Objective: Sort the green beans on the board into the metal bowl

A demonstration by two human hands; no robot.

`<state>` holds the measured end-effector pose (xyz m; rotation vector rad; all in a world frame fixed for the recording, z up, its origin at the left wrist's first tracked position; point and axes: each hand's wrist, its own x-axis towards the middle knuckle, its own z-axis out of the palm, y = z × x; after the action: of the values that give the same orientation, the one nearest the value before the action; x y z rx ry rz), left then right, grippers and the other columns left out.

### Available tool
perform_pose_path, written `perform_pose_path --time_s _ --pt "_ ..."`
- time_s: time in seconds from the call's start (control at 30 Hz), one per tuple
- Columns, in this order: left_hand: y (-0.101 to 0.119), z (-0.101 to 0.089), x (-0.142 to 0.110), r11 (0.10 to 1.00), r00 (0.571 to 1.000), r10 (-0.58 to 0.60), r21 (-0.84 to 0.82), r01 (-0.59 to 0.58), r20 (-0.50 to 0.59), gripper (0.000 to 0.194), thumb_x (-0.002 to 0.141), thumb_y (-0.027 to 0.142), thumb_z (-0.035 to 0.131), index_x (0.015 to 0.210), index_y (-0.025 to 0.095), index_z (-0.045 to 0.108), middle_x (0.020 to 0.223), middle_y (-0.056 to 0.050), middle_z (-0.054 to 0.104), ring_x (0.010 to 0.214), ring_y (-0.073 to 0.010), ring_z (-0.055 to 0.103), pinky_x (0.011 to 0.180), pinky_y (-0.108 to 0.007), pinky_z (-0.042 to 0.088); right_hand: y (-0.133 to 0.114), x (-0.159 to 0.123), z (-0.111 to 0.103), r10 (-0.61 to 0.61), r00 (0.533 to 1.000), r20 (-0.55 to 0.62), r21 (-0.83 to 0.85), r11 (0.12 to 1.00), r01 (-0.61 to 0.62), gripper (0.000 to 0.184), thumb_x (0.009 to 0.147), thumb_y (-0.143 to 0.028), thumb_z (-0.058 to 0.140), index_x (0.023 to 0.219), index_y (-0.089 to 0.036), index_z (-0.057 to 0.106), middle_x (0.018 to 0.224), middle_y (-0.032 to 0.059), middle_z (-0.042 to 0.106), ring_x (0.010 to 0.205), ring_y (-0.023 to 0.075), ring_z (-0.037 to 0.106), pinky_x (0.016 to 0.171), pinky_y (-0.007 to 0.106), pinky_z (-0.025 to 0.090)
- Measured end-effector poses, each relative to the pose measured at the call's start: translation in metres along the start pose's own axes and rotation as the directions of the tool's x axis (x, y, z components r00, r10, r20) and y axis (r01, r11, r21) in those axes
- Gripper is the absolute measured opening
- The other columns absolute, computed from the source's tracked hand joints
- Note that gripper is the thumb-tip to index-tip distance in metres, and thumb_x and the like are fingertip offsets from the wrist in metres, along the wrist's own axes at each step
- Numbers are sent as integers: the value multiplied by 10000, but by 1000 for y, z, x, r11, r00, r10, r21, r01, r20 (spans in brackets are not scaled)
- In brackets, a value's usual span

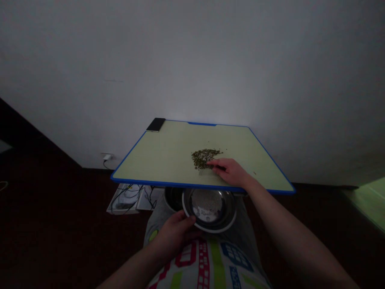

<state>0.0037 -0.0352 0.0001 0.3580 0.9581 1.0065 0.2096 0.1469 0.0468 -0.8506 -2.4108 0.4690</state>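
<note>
The person sits at a low table point(162, 156), and the step in hand appears to be working through a spread of small greenish grains point(199, 157) by touch. The grains lie in a loose patch near the middle of the table, toward its near edge, with a few strays beyond. The person's right hand point(228, 169) reaches in from the right, its forefinger stretched out onto the patch and its thumb lower, slightly apart; whether a grain is pinched between them cannot be told. Below the table's near edge, the left hand point(177, 233) grips the rim of a metal bowl point(230, 206) over the lap, thumb on top, the other fingers mostly hidden. A second bowl point(171, 197) sits beside it, partly covered. The next move seems to call for light, precise fingertip work that leaves neighbouring grains unscattered, with the held bowl kept steady.
</note>
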Motion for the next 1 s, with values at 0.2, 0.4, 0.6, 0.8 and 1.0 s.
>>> perform_pose_path --time_s 0.2,0.4,0.6,0.8,1.0 --pt "0 0 -1 999 1000 -7 -34 7 1 249 663 172 809 880 133 692 837 -81 814 784 -226 770 708 -292 613 1 -8 -9 70 997 -42 17 997 -70 337 880 -254 533 1174 -221 693 1011 64 747 874 186 677 791 325 519" --pt "-2 0 -1 1000 1000 -12 -20 12 -19 253 664 175 815 883 138 694 837 -68 814 743 -192 763 666 -259 604 14 -45 -39 247 947 -203 -30 966 -258 352 857 -329 552 1143 -192 704 830 48 724 694 175 633 657 304 518" --pt "-2 2 -1 999 1000 -24 -28 24 -10 239 672 167 809 878 133 692 844 -84 819 781 -220 774 673 -265 614 28 -84 -57 383 889 -249 -115 900 -420 374 847 -373 543 1105 -166 717 679 27 667 568 172 574 551 307 473" --pt "-2 1 0 999 1000 -25 -27 25 -6 246 673 173 813 884 139 692 864 -84 821 820 -232 776 703 -273 620 21 -75 -41 437 877 -202 -168 866 -470 407 853 -355 529 1156 -155 713 694 39 694 545 177 574 538 312 450" --pt "-2 1 -3 999 1000 -9 -42 10 25 237 676 188 814 878 141 698 868 -86 821 810 -232 776 687 -265 617 0 -51 -23 401 897 -185 -212 875 -435 366 842 -300 553 1142 -182 727 725 45 730 541 172 591 556 304 462"
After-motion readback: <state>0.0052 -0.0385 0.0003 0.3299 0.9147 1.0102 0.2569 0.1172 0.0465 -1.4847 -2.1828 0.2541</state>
